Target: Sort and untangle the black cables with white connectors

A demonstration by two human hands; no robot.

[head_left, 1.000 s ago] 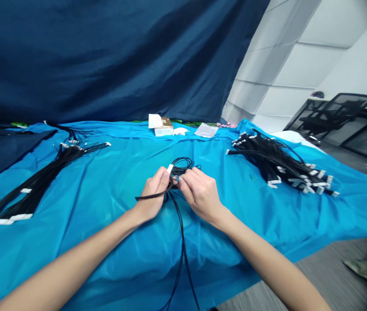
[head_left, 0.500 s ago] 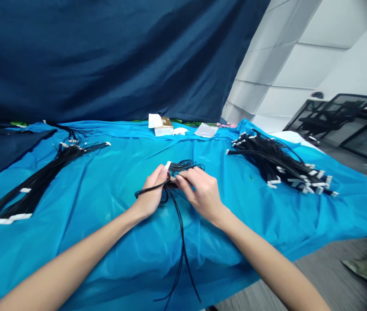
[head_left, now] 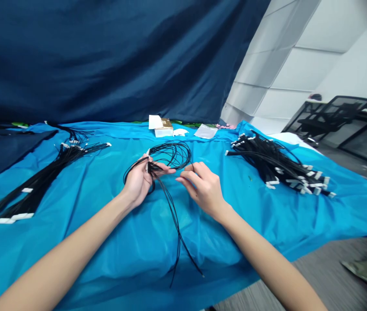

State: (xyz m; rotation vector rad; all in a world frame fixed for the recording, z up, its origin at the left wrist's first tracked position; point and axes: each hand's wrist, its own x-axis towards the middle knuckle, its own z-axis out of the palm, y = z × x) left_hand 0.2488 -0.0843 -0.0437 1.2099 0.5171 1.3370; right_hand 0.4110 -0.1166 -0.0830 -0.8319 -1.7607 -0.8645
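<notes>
A bundle of thin black wires point(head_left: 173, 152) with a white connector point(head_left: 148, 160) lies across my left hand point(head_left: 139, 181). The thumb presses near the connector while the other fingers stretch out under the wires. Looped strands fan out toward the right, and a few loose ends hang down over the front of the blue cloth. Just right of the loops is my right hand point(head_left: 202, 185), thumb and fingertips pinched at the end of a single strand of wire.
Blue cloth point(head_left: 105, 242) covers the table. On the left lies a pile of black wire bundles with white connectors point(head_left: 40, 181); a larger such pile point(head_left: 277, 164) is on the right. At the back stand a small box point(head_left: 164, 129) and a clear plastic bag point(head_left: 205, 131).
My left hand has moved left with the wire bundle, and its fingers have opened out. The hands are farther apart, and the wire loops have spread wider between them.
</notes>
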